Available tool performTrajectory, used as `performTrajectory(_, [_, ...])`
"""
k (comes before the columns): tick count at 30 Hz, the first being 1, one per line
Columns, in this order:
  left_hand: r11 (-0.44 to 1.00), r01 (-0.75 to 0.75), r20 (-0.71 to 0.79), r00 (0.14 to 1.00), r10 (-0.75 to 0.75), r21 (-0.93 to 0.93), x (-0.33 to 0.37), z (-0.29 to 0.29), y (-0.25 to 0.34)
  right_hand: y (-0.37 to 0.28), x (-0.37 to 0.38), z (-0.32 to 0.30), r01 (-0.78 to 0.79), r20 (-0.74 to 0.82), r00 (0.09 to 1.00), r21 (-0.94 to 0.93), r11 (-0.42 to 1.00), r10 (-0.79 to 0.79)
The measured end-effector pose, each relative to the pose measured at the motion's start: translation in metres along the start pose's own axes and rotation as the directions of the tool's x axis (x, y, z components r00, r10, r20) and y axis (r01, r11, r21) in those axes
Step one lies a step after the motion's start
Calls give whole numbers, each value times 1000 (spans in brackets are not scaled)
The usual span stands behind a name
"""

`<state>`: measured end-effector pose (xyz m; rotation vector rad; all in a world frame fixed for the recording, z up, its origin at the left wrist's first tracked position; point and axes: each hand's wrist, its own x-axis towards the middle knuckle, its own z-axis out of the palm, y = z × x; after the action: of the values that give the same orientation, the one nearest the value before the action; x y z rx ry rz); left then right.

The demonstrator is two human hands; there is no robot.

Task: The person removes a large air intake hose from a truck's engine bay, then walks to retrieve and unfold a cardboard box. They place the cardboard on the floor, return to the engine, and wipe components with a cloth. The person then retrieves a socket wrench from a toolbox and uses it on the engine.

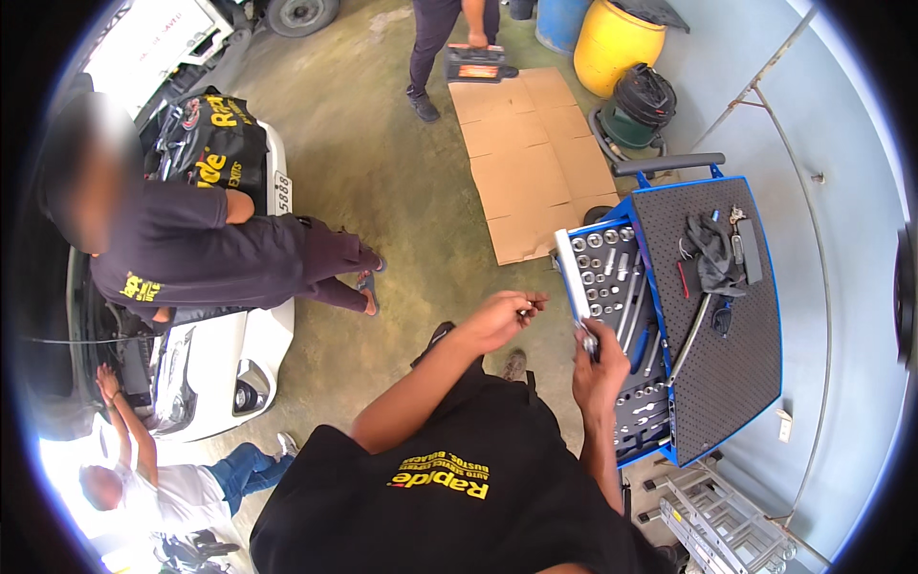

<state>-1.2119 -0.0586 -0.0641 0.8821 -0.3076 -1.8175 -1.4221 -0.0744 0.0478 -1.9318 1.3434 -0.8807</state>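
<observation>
My left hand (495,321) is raised to the left of an open tool drawer (571,277), its fingers pinched round a small dark piece I cannot name. Over the drawer's front edge, my right hand (602,371) is closed round a shiny metal tool (589,342), mostly hidden by the fingers. Inside the drawer, chrome sockets (595,240) stand in rows in dark foam. Beside them lie long metal tools, a blue-handled tool (642,348) and several smaller bits. The drawer belongs to a blue tool cart (755,383) on my right.
A dark cloth (712,251), a long metal bar (690,337) and a red pen-like item (683,278) lie on the cart top. Flattened cardboard (526,172) covers floor ahead. One person (210,244) stands by a white car (229,373); another carries a black case (475,64). A folded ladder (712,526) sits lower right.
</observation>
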Motion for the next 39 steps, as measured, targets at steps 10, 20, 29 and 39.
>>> performTrajectory(10, [942,-297,-188,927,324,159,-99,-52,160,-113,157,129,198,383,866,327,924,-321])
performTrajectory(20, [817,-484,-345,743,574,314,-84,-94,327,-211,276,253,-132,532,833,458,879,-152])
performTrajectory(29, [727,-633,-448,586,675,266,-14,-178,427,-241,419,374,-65,681,669,453,889,-298])
performTrajectory(39, [481,-273,-440,200,876,833,33,-225,651,-341,628,513,15,717,430,601,799,-548])
